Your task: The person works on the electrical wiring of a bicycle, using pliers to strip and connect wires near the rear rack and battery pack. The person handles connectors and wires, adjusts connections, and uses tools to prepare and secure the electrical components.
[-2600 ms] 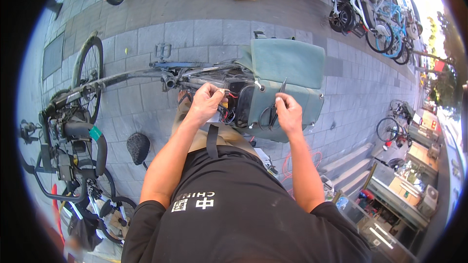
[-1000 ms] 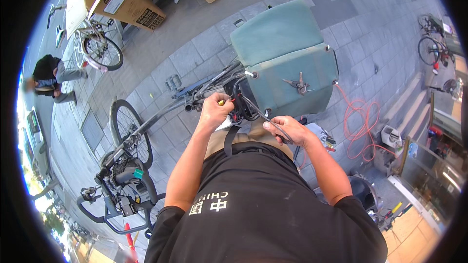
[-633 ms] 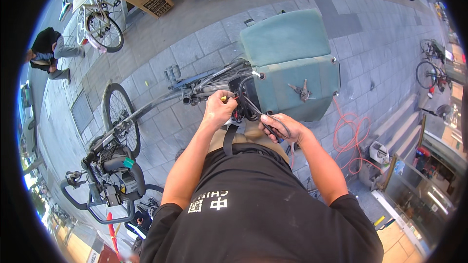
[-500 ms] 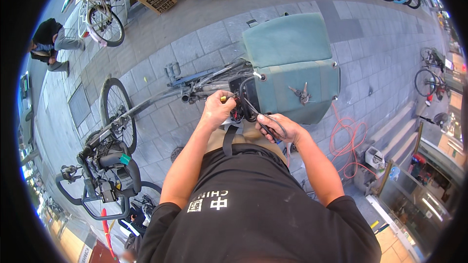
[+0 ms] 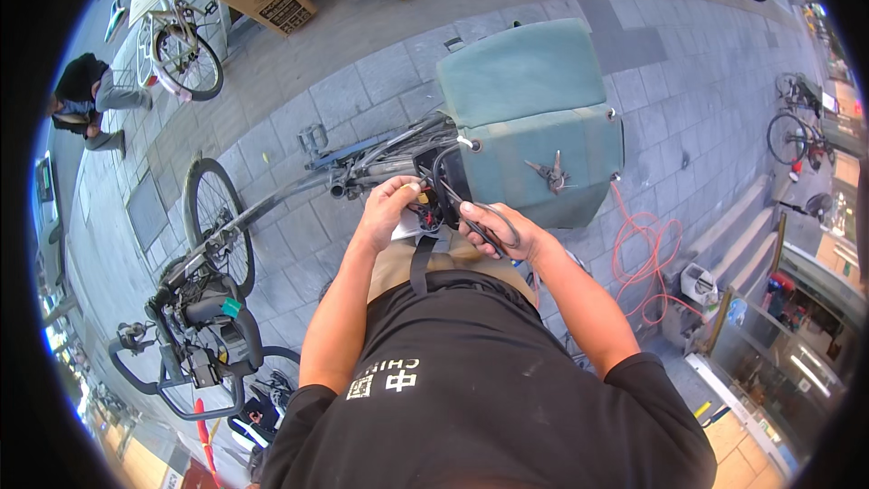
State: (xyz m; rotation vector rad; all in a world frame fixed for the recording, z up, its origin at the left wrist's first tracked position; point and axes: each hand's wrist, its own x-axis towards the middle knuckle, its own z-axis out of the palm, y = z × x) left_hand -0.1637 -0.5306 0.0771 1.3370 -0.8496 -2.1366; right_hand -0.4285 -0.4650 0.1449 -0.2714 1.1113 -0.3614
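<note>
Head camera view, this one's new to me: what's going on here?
A person is working over a bicycle with both bare hands. The left hand is at exposed wiring beside a green bag; what its fingertips hold is too small to tell. The right hand grips a dark scissors-like tool, pointed toward that same spot. A small metal item lies on the bag. Whether anything is being cut can't be seen.

A black T-shirt (image 5: 516,380) is worn here — short black sleeves (image 5: 647,398), blocky white lettering (image 5: 385,378) printed on the front — and below, tan trousers (image 5: 389,260) are seen, crossed by a flat black strap (image 5: 421,264).
</note>
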